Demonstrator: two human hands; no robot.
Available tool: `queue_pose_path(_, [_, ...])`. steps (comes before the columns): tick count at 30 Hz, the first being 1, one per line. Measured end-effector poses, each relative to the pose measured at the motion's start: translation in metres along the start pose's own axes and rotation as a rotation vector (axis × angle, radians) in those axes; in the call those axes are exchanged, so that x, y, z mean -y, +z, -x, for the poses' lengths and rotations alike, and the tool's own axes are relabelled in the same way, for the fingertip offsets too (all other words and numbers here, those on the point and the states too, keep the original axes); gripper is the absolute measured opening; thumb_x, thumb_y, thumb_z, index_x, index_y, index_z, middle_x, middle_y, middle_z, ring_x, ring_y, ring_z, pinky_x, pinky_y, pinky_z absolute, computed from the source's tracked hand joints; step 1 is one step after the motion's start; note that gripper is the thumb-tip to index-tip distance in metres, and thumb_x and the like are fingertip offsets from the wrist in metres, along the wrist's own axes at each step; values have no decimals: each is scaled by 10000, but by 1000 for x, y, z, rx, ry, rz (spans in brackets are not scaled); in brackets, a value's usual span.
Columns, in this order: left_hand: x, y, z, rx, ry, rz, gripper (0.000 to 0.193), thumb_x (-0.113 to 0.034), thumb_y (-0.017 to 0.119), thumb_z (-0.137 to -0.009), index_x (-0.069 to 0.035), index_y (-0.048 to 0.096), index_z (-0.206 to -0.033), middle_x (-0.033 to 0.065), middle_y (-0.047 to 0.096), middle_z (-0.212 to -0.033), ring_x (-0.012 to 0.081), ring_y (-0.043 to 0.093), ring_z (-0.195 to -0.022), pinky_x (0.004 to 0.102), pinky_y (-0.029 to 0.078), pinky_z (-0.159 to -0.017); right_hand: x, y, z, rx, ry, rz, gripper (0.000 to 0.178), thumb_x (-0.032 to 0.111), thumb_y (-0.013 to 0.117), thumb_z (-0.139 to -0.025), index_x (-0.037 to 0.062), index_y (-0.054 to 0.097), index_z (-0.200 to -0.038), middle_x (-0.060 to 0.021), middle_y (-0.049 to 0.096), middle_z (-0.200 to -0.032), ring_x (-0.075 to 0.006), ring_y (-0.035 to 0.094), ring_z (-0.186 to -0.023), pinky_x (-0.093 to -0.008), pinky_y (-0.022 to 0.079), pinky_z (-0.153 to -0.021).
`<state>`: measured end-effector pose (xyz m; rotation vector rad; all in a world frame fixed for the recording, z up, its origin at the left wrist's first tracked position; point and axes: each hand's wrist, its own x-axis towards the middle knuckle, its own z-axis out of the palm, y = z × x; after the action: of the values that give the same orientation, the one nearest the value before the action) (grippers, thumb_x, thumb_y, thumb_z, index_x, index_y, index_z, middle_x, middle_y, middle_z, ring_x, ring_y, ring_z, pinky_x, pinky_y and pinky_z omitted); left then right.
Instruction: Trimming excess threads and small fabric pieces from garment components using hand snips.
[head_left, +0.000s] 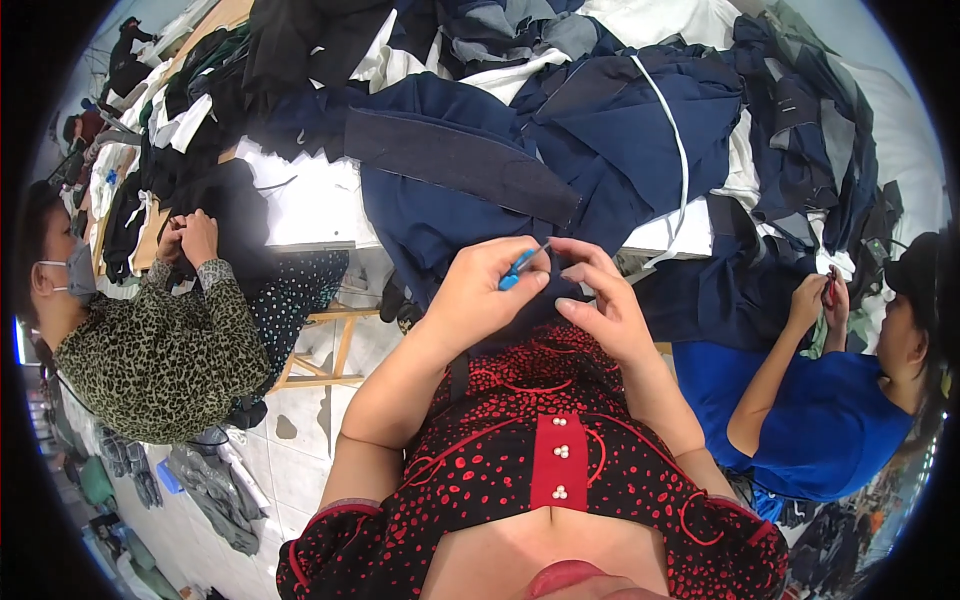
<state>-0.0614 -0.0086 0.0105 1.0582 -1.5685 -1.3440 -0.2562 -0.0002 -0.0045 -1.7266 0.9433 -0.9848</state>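
So, nearest of all, my red-dotted black top (pixel 490 440) is filling the view, and just beyond it my two hands are working close together, right where I'm looking straight down on them! My left hand (pixel 480 292) is curling tightly around a small blue-handled tool (pixel 522 262), thumb pressing along the handle, probably so that its slim dark tip is staying steady as it's pointing across to the other side. And here's my right hand (pixel 607 305), loosely curving, thumb and fingers standing apart, fingertips hovering near that tip; whether they're pinching a thread or a bit of cloth, I'm not able to tell!

Beneath and beyond, a navy garment (pixel 425 215) is spilling over the near edge of the white table (pixel 300 200) toward my lap, the tabletop seemingly taking most of its weight; a dark band (pixel 460 165) is lying slantwise across it. Over to the right, a white strip (pixel 672 115) is trailing down over more navy cloth (pixel 625 140). On either side, a co-worker in leopard print (pixel 160 350) and one in blue (pixel 830 420) are bending over handwork, while farther back white cloth (pixel 660 20) and black cloth (pixel 290 50) are heaping up
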Motion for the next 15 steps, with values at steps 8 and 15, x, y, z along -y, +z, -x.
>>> queue_pose_path(8, [12,8,0,166,26,-6,341,-191,652,-802,-14,525,-1064,30,555,-931,64,496,-647,210,407,-529,-3,2,0,-135,-44,-23,137,117,580,-846,-8,623,-807,-148,510,-1227,-220,492,-1112,-331,348,-961])
queue_pose_path(15, [17,11,6,9,-185,401,147,-46,651,-783,-40,580,-911,-52,486,-624,23,410,-465,183,284,-415,-3,-15,-1,-304,35,-187,178,136,527,-852,-5,632,-825,-146,509,-1216,-198,491,-1095,-316,353,-944])
